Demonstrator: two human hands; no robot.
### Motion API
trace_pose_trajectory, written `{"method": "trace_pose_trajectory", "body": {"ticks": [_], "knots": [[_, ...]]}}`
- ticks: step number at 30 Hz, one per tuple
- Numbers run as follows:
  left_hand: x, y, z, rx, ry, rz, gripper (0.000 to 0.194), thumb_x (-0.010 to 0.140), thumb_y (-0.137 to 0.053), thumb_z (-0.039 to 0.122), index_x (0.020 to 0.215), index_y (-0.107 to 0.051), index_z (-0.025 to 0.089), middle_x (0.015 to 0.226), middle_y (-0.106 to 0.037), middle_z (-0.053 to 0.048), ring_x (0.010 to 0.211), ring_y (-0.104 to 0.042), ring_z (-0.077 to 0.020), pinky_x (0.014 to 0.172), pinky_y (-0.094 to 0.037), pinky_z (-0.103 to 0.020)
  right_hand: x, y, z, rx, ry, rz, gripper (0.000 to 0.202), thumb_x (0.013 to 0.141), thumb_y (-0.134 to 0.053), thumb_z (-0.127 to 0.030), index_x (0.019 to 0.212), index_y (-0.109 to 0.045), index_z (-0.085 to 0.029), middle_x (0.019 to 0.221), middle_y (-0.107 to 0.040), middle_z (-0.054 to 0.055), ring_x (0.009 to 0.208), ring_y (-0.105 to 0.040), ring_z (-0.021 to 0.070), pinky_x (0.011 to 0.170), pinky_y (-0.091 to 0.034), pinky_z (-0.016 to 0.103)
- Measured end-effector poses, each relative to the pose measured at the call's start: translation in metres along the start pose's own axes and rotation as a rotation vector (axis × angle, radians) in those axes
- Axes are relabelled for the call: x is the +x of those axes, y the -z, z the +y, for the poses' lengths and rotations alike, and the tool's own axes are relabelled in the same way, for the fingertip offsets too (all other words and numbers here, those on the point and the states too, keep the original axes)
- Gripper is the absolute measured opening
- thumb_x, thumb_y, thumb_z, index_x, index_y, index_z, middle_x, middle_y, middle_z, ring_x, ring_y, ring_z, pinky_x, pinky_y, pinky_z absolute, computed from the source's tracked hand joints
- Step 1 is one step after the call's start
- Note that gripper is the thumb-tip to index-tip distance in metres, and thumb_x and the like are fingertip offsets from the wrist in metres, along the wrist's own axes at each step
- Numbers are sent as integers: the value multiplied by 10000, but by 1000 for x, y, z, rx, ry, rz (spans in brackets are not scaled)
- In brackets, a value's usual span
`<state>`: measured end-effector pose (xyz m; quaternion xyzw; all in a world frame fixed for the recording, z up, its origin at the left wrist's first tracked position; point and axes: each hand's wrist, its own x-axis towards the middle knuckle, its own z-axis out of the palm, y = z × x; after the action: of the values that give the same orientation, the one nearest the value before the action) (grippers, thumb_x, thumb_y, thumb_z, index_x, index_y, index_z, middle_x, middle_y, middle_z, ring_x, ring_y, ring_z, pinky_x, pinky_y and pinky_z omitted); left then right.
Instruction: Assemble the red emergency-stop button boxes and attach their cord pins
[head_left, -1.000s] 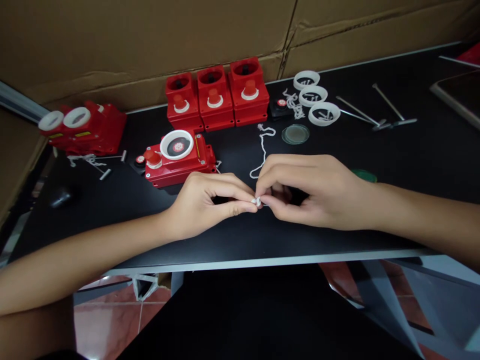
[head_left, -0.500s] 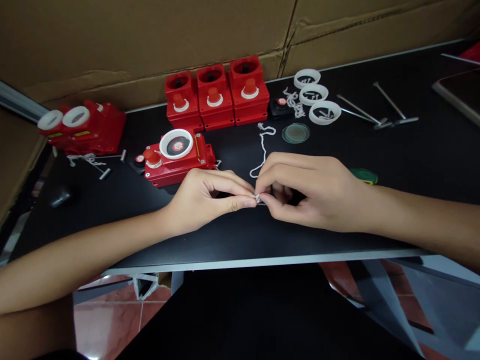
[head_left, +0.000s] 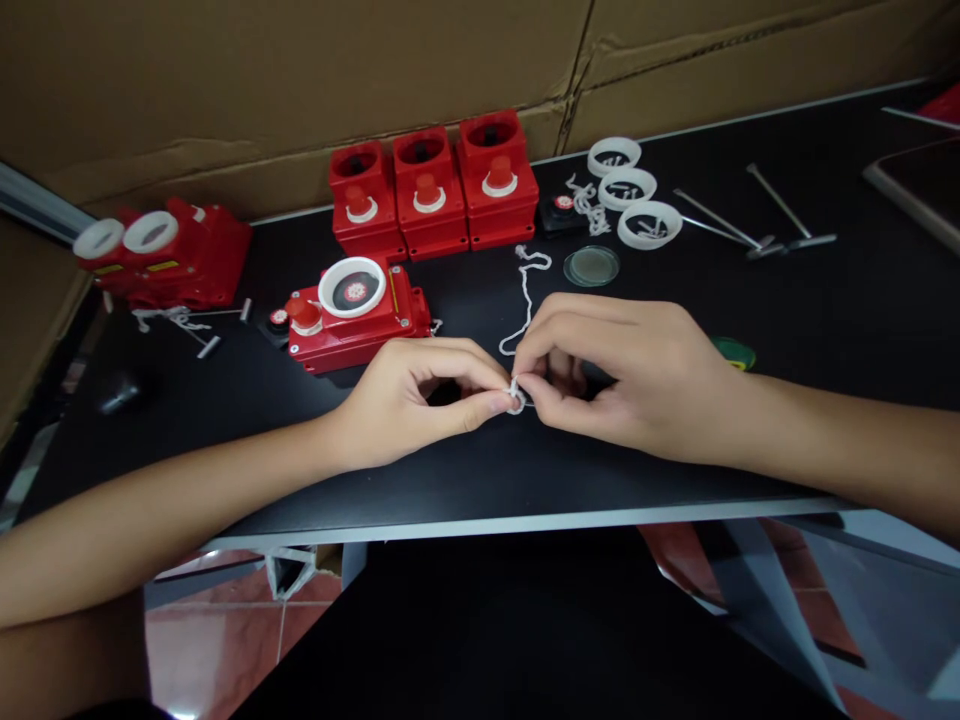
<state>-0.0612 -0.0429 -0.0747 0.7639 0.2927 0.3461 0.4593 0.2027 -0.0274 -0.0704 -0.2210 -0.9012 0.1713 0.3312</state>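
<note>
Between my fingertips is a white cord (head_left: pixel 515 401), bent into a small loop or knot. My left hand (head_left: pixel 424 400) pinches it between thumb and fingers from the left. From the right, my right hand (head_left: pixel 622 375) pinches a short end of it, drawn slightly upward. A thin bit of something, perhaps metal, shows beside the loop under the right fingers. Part of the same or another white cord (head_left: pixel 527 295) lies wavy on the table just behind my right hand. A red box with a white ring and red button (head_left: pixel 352 318) rests behind my left hand.
Several red housings (head_left: pixel 427 190) stand along the cardboard wall, with others (head_left: pixel 176 260) at the left. White rings (head_left: pixel 650 226) holding screws, glass discs (head_left: pixel 592 267) and small metal hammers (head_left: pixel 791 215) lie at the back right. A green-yellow object (head_left: pixel 735 353) sits behind my right wrist.
The cord between my fingers now shows as a clearer loop, with its short end pulled up by my right hand. My right hand has shifted slightly; the left stays about where it was.
</note>
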Motion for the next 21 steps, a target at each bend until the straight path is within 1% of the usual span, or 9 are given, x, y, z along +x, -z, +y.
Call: {"method": "trace_pose_trajectory", "body": {"ticks": [3, 5, 9, 11, 13, 16, 21], "knots": [[-1, -1, -2, -2, -2, -1, 91, 1070, -887, 251, 1001, -907, 195, 977, -883, -79, 859, -826, -178, 793, -652, -258, 0, 0, 0, 3, -26, -63, 98, 1029, -677, -163, 953, -730, -128, 910, -647, -18, 690, -544, -39, 670, -457, 107], [-1, -1, -2, -5, -4, -9, 77, 1066, -876, 219, 998, -896, 190, 974, -869, -71, 861, -813, -167, 801, -645, -252, 0, 1, 0, 45, -57, -103, 115, 1030, -677, -174, 942, -738, -133, 898, -647, -22, 693, -540, -40, 669, -443, 101], [-2, -2, -1, 8, -1, 15, 69, 1066, -863, 194, 1000, -882, 186, 971, -848, -58, 844, -782, -147, 794, -634, -237, 3, 5, -3, 196, -239, -139, 179, 1044, -691, -261, 926, -764, -147, 862, -676, -23, 674, -540, -39, 658, -432, 100], [-2, -2, 0, 15, 7, 32, 67, 1070, -857, 201, 1008, -878, 183, 962, -838, -54, 828, -768, -142, 779, -626, -233, 5, 6, -4, 259, -325, -125, 181, 1025, -707, -299, 938, -771, -154, 867, -697, -21, 654, -553, -36, 636, -436, 112], [-2, -3, 0, 18, 21, 54, 76, 1072, -858, 216, 1006, -872, 181, 945, -827, -50, 815, -754, -141, 767, -617, -234, 6, 6, -5, 302, -381, -95, 189, 1003, -723, -328, 938, -762, -155, 866, -709, -22, 635, -567, -34, 610, -439, 119], [-2, -4, 0, 20, 31, 75, 102, 1075, -859, 238, 990, -867, 180, 916, -810, -43, 795, -733, -139, 751, -604, -238, 8, 6, -7, 336, -414, -75, 200, 988, -732, -345, 920, -763, -159, 852, -712, -26, 641, -578, -37, 608, -442, 113], [-3, -5, -1, 39, 29, 92, 115, 1071, -863, 255, 982, -868, 183, 913, -807, -43, 783, -727, -142, 745, -595, -248, 9, 5, -9, 393, -437, -116, 176, 970, -714, -318, 975, -808, -170, 856, -720, -25, 646, -591, -31, 615, -461, 115]]}}
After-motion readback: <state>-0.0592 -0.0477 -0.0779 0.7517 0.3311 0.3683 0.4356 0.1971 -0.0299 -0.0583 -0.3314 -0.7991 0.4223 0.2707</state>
